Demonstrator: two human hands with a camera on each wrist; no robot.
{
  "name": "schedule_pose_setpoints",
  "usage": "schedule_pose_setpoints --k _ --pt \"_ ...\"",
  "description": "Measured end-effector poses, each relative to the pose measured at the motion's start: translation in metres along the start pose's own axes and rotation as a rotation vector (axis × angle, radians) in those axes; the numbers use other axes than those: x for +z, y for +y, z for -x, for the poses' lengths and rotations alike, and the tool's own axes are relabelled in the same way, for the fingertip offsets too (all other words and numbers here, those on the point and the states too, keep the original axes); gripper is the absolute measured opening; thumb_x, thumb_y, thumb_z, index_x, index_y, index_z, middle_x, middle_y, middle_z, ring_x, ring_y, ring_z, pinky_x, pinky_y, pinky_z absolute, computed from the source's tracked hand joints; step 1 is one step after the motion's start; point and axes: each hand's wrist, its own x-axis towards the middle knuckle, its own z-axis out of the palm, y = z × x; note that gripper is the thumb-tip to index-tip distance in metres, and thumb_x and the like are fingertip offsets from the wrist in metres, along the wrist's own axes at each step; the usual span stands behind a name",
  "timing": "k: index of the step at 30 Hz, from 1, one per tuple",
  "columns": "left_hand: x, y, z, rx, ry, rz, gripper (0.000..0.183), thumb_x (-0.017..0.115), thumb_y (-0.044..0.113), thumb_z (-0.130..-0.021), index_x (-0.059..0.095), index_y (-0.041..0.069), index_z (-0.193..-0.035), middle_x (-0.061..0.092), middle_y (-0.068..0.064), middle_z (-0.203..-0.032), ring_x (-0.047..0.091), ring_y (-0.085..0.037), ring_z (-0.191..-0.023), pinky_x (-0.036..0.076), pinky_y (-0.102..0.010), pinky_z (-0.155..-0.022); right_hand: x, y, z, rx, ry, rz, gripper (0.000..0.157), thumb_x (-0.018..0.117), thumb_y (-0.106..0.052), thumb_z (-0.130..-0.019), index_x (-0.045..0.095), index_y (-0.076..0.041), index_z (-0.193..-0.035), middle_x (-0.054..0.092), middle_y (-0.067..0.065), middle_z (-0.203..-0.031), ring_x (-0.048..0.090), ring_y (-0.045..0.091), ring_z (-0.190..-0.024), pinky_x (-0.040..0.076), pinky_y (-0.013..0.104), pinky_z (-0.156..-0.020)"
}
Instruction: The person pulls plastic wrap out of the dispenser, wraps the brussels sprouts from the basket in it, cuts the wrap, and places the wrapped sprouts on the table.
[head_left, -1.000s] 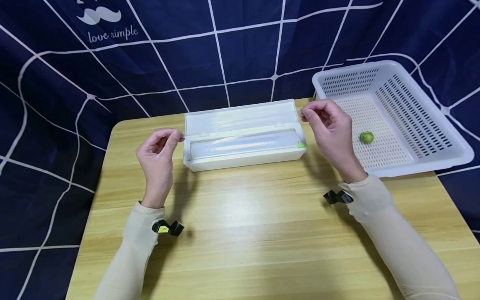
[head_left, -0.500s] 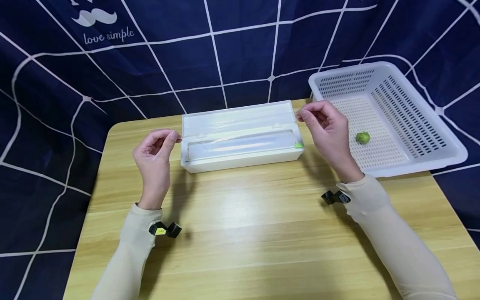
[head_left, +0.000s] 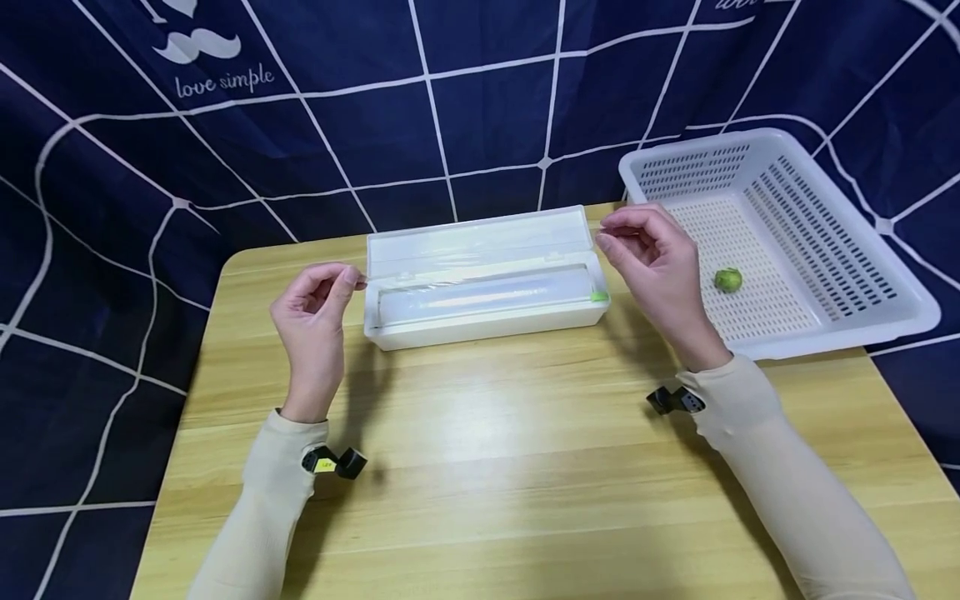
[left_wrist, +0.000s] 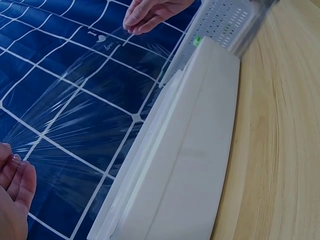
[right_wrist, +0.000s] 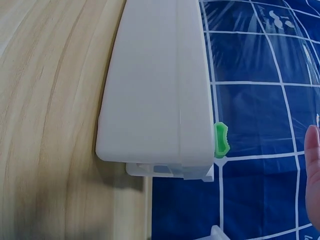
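A white cling film dispenser box stands near the table's back edge. Its lid is tipped back, and a roll of film shows inside. Clear cling film is drawn up out of the box and stretched in creases from one hand to the other. At the box's left end, my left hand pinches one corner of the film between thumb and fingers. Beyond the right end, my right hand pinches the other corner. A green slide cutter sits at the box's right end.
To the right is a white perforated basket with a small round green vegetable in it. Dark blue gridded cloth hangs behind the wooden table. Bare tabletop lies in front of the box.
Both hands stay nearly in place, holding the film taut. The head view shifts slightly; the box, basket and lid stay as they were.
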Motion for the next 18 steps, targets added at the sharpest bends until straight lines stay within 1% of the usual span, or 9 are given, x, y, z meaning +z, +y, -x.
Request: schedule_pose_setpoints --k 2,5,13,15,18 --pt "0.0005 -0.0014 0.0004 -0.001 -0.001 0.003 0.019 0.078 -0.005 -0.098 0.071 -0.022 -0.103 0.075 -0.017 -0.09 0.072 -0.024 -0.082 0.057 -0.029 -0.081 -0.0016 0.0012 0.0002 0.007 0.006 -0.019 0.022 0.074 0.02 -0.092 0.071 0.018 -0.113 0.066 0.015 -0.114 0.066 0.024 -0.102 0.056 0.022 -0.092" --pt "-0.0005 -0.0025 0.0003 0.001 0.001 0.0 0.019 0.079 -0.005 -0.098 0.071 -0.022 -0.102 0.075 -0.016 -0.09 0.072 -0.024 -0.083 0.058 -0.029 -0.081 -0.0016 0.0023 0.0003 0.009 0.013 -0.035 0.019 0.073 0.02 -0.093 0.071 0.019 -0.112 0.066 0.015 -0.115 0.066 0.024 -0.103 0.056 0.022 -0.093" --pt "-0.0036 -0.0022 -0.0005 0.009 -0.018 -0.026 0.018 0.079 -0.002 -0.099 0.074 -0.019 -0.103 0.075 -0.016 -0.092 0.072 -0.024 -0.084 0.058 -0.03 -0.082 0.0006 0.0002 -0.0011 -0.013 0.044 -0.028 0.011 0.073 0.017 -0.095 0.071 0.021 -0.105 0.069 0.013 -0.11 0.065 0.023 -0.102 0.054 0.022 -0.087" --pt "-0.0035 -0.0018 -0.0004 0.008 -0.019 -0.028 0.018 0.08 -0.002 -0.098 0.074 -0.018 -0.103 0.075 -0.016 -0.092 0.072 -0.023 -0.084 0.058 -0.03 -0.082 0.0007 -0.0003 -0.0012 -0.006 0.047 -0.044 0.01 0.073 0.017 -0.095 0.07 0.02 -0.105 0.069 0.013 -0.109 0.065 0.023 -0.102 0.054 0.022 -0.089" --pt "-0.0031 -0.0013 -0.0004 0.007 -0.02 -0.025 0.018 0.08 -0.002 -0.098 0.073 -0.019 -0.102 0.076 -0.016 -0.091 0.072 -0.023 -0.084 0.058 -0.03 -0.082 0.0005 -0.0011 -0.0007 -0.019 0.036 -0.044 0.009 0.071 0.017 -0.097 0.07 0.02 -0.105 0.07 0.014 -0.108 0.067 0.024 -0.1 0.055 0.024 -0.09"
